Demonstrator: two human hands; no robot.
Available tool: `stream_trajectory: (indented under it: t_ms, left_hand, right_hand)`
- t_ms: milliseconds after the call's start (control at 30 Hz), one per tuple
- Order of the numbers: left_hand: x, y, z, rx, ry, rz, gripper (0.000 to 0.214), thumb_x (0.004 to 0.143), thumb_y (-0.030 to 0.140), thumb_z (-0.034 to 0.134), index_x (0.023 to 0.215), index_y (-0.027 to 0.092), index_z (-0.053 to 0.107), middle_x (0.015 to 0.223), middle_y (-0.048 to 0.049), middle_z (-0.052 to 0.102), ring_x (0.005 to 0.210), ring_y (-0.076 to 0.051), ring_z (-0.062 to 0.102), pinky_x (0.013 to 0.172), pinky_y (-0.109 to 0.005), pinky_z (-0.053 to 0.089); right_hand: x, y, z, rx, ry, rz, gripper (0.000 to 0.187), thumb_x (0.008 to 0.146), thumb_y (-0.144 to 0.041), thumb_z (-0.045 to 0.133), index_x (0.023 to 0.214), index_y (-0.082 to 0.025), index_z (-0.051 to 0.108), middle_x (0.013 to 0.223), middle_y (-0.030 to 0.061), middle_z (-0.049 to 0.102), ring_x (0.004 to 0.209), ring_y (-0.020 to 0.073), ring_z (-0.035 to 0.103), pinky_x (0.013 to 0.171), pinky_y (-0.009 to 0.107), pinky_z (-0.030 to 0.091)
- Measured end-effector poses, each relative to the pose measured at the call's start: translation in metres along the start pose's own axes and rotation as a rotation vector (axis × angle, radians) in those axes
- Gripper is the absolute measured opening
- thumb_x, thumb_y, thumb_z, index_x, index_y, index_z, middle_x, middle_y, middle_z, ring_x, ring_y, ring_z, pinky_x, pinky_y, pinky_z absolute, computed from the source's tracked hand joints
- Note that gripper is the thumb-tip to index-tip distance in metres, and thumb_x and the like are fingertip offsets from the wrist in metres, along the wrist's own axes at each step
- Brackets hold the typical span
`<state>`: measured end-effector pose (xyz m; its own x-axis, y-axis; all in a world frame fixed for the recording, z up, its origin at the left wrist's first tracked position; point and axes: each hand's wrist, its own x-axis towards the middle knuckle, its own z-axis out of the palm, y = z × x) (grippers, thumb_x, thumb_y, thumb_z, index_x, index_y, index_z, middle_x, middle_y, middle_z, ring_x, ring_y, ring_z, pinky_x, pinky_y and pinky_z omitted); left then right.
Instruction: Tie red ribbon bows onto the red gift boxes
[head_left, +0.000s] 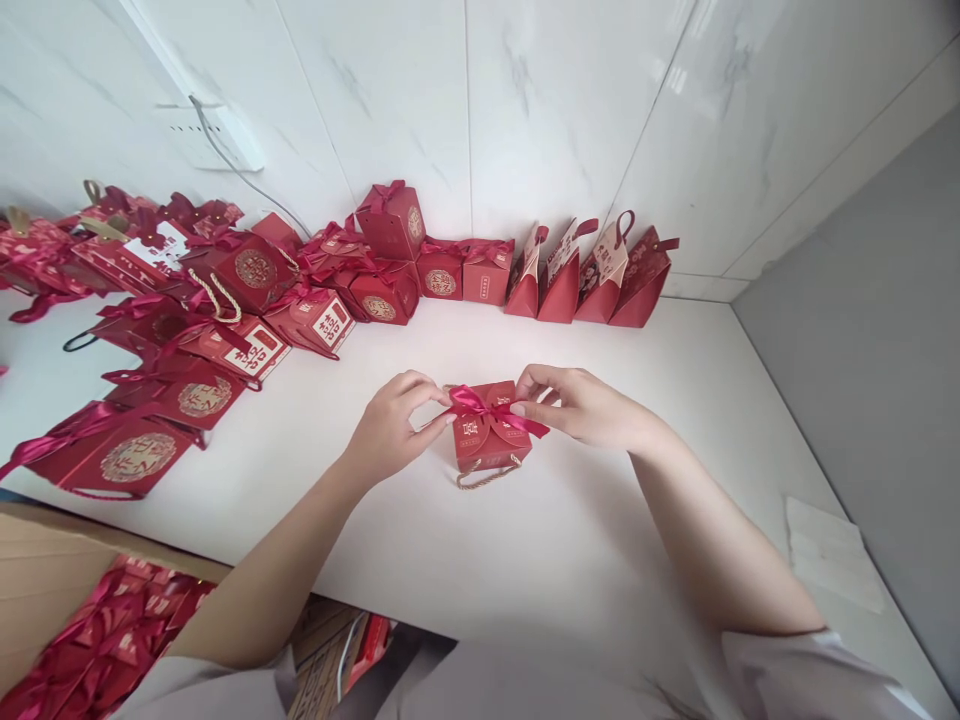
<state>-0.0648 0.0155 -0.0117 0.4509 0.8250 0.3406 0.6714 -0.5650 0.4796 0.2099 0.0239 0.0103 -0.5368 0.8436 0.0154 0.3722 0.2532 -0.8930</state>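
A small red gift box [491, 455] stands on the white table in front of me, with gold lettering on its folded top flaps. A crimson ribbon [491, 408] is tied in a bow across its top. My left hand [397, 425] pinches the bow's left loop between thumb and fingers. On the other side, my right hand [574, 400] has its thumb and fingertips closed on the bow's right part. A twisted gold cord handle [487, 480] hangs down the box's near side onto the table.
Finished-looking red boxes [139, 455] crowd the table's left side. Several triangular red boxes [559, 285] line the tiled wall. A carton [45, 560] of more red boxes sits below the table at lower left. A white paper sheet [832, 552] lies at right, near the grey wall [870, 260].
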Motion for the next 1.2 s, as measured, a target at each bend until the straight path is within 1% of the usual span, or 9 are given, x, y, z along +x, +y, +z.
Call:
stream_trajectory:
  t_ms: [133,233,467,700,767,867,933,1067,1200]
  left_hand:
    - [-0.002,0.006,0.006,-0.021,0.024,0.048,0.009,0.089,0.023,0.061,0.091,0.022,0.069,0.097,-0.0032,0.063,0.094,-0.016,0.060,0.087,-0.030,0.047]
    - [-0.002,0.011,0.004,-0.088,-0.023,-0.042,0.009,0.088,0.024,0.060,0.085,0.020,0.067,0.090,-0.0025,0.063,0.086,-0.015,0.059,0.081,-0.029,0.046]
    - [0.002,0.022,-0.005,-0.509,-0.430,-0.518,0.040,0.086,0.046,0.060,0.060,0.016,0.053,0.056,0.0031,0.048,0.053,-0.009,0.040,0.052,-0.024,0.030]
    - [0.001,0.014,-0.014,-0.434,-0.855,-0.535,0.049,0.084,0.059,0.057,0.061,0.016,0.064,0.054,-0.0005,0.057,0.050,-0.011,0.045,0.051,-0.025,0.032]
    - [0.001,0.008,-0.015,-0.366,-0.728,-0.523,0.047,0.086,0.058,0.055,0.067,0.017,0.065,0.061,-0.0011,0.061,0.057,-0.013,0.051,0.054,-0.025,0.036]
    - [0.003,0.001,-0.012,-0.265,-0.225,-0.446,0.031,0.088,0.050,0.056,0.093,0.021,0.063,0.089,-0.0021,0.067,0.079,-0.016,0.060,0.066,-0.026,0.044]
    - [0.004,-0.002,-0.008,-0.248,0.011,-0.329,0.030,0.089,0.042,0.058,0.114,0.025,0.058,0.115,-0.0045,0.063,0.099,-0.018,0.060,0.077,-0.029,0.048]
    - [0.006,-0.002,-0.001,-0.301,0.026,-0.065,0.036,0.092,0.029,0.054,0.129,0.028,0.055,0.130,-0.0071,0.056,0.119,-0.020,0.053,0.091,-0.033,0.049]
    - [0.009,0.002,0.005,-0.289,-0.036,-0.088,0.029,0.093,0.031,0.056,0.120,0.025,0.062,0.110,-0.0062,0.064,0.093,-0.016,0.059,0.074,-0.029,0.047]
  right_hand:
    - [0.006,0.005,0.013,-0.148,0.121,-0.151,0.016,0.088,-0.036,0.062,0.095,-0.022,0.063,0.105,0.0058,0.065,0.097,0.0210,0.060,0.090,0.038,0.047]
    - [0.015,0.014,0.028,-0.213,0.153,-0.189,0.010,0.085,-0.030,0.067,0.091,-0.022,0.064,0.116,0.0084,0.062,0.112,0.0246,0.056,0.098,0.041,0.044]
    - [0.022,0.024,0.036,-0.150,0.155,-0.113,0.010,0.084,-0.027,0.067,0.078,-0.020,0.063,0.118,0.0099,0.064,0.115,0.0245,0.058,0.100,0.042,0.042]
    - [0.020,0.022,0.024,0.008,0.063,-0.037,0.015,0.089,-0.033,0.060,0.087,-0.021,0.068,0.127,0.0076,0.063,0.112,0.0219,0.061,0.099,0.039,0.043]
    - [0.017,0.021,0.015,0.037,0.066,-0.030,0.021,0.090,-0.041,0.059,0.094,-0.023,0.068,0.124,0.0060,0.064,0.113,0.0224,0.061,0.100,0.041,0.042]
    - [0.013,0.017,0.002,0.061,0.086,-0.029,0.025,0.090,-0.045,0.058,0.101,-0.024,0.066,0.122,0.0049,0.065,0.116,0.0224,0.058,0.103,0.043,0.040]
    - [0.011,0.015,-0.004,0.068,0.076,-0.028,0.025,0.090,-0.045,0.058,0.101,-0.024,0.065,0.123,0.0050,0.064,0.119,0.0226,0.057,0.103,0.043,0.040]
    - [0.010,0.016,-0.005,0.049,-0.011,-0.082,0.025,0.089,-0.044,0.061,0.104,-0.025,0.064,0.122,0.0035,0.064,0.120,0.0224,0.056,0.105,0.044,0.039]
    - [0.012,0.022,-0.001,-0.026,0.056,0.014,0.031,0.086,-0.046,0.063,0.109,-0.025,0.061,0.119,0.0046,0.063,0.111,0.0235,0.059,0.099,0.044,0.044]
